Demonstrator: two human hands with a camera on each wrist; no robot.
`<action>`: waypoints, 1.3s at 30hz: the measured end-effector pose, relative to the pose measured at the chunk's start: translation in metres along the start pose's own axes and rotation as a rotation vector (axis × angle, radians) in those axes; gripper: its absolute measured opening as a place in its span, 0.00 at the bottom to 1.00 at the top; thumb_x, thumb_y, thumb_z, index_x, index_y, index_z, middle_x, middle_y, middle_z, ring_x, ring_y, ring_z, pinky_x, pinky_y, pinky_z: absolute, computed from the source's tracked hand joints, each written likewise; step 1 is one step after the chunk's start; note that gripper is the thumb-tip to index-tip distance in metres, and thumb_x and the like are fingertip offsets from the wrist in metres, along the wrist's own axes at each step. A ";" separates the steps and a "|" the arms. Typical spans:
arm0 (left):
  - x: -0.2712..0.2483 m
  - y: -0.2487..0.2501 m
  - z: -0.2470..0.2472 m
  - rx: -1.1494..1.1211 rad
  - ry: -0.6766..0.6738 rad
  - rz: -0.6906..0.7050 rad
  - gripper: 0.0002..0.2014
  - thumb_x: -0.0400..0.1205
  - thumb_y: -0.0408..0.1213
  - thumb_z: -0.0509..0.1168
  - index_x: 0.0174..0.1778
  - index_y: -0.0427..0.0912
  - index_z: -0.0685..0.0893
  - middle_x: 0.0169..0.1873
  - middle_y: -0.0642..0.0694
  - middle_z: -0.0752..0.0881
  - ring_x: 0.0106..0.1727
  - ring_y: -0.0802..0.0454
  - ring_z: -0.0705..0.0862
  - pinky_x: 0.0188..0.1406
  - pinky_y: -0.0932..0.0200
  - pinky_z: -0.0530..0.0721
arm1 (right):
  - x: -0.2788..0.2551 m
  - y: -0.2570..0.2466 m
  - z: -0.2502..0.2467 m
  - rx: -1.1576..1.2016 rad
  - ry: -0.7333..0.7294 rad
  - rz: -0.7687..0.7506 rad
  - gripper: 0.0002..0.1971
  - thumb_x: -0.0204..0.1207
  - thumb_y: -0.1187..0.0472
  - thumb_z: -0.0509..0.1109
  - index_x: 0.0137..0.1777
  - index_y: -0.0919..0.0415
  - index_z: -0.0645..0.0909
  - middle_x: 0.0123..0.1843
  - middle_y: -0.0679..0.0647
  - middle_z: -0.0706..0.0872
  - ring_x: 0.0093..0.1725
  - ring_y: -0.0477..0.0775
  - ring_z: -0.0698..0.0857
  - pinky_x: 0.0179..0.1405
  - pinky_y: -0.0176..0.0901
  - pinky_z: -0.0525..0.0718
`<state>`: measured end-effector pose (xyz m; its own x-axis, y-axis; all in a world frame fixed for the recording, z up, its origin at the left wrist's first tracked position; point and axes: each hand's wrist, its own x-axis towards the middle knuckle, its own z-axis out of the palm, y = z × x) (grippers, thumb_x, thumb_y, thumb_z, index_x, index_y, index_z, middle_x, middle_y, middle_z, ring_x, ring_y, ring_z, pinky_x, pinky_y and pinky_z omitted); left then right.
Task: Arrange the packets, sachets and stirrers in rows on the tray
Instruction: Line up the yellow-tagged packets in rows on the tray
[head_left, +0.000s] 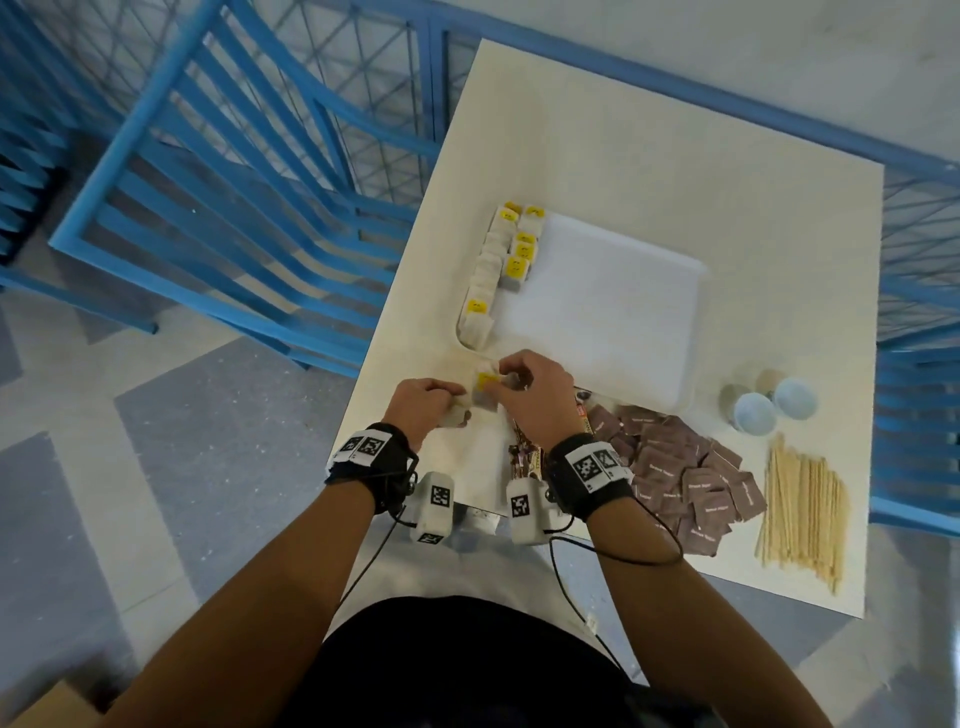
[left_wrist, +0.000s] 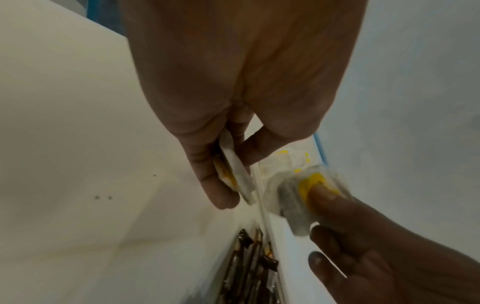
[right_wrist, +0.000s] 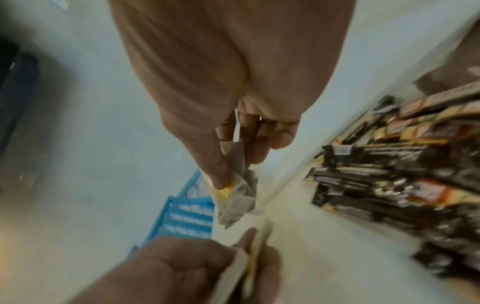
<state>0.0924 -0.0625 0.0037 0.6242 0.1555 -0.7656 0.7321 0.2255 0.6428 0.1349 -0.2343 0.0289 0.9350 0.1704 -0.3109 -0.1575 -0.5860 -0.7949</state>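
Progress is at an early stage. Tea sachets (head_left: 511, 244) with yellow tags lie in two short, uneven rows along the left edge of the white tray (head_left: 613, 312); the rest of the tray floor is bare. The right hand (head_left: 530, 387) pinches one sachet (head_left: 487, 387) between thumb and fingers just beside the tray's near left corner. The left hand (head_left: 428, 402) grips a small stack of further sachets (left_wrist: 235, 174) against its thumb. Not yet placed: the brown packets (head_left: 691, 478) heaped on the table (head_left: 597, 130) near the tray's front edge, the dark wrapped packets (right_wrist: 405, 170) beside them, and the wooden stirrers (head_left: 802, 512) to the far right. Judged from this, most of the arranging remains.
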 end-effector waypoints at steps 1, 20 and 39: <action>0.001 0.005 0.003 -0.038 -0.018 -0.009 0.13 0.85 0.16 0.57 0.44 0.29 0.85 0.49 0.26 0.85 0.39 0.36 0.88 0.36 0.53 0.93 | 0.003 -0.006 -0.001 0.057 0.014 0.014 0.10 0.71 0.57 0.84 0.47 0.54 0.87 0.39 0.44 0.87 0.37 0.36 0.83 0.37 0.22 0.77; 0.027 0.072 -0.016 -0.394 -0.597 -0.085 0.14 0.90 0.38 0.60 0.69 0.36 0.79 0.43 0.47 0.83 0.43 0.54 0.82 0.51 0.57 0.83 | 0.039 -0.047 0.011 0.167 0.086 0.110 0.10 0.72 0.52 0.82 0.53 0.48 0.89 0.48 0.51 0.91 0.45 0.52 0.90 0.52 0.57 0.91; 0.045 0.088 0.012 -0.191 -0.346 0.073 0.17 0.84 0.35 0.73 0.64 0.27 0.85 0.53 0.33 0.91 0.47 0.41 0.88 0.39 0.53 0.87 | 0.082 -0.042 -0.027 0.130 0.117 0.030 0.07 0.79 0.55 0.78 0.54 0.53 0.88 0.47 0.45 0.89 0.43 0.44 0.86 0.44 0.34 0.83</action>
<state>0.1876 -0.0473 0.0262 0.7515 -0.1482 -0.6429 0.6391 0.4056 0.6535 0.2268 -0.2168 0.0512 0.9588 0.0563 -0.2786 -0.2186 -0.4806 -0.8493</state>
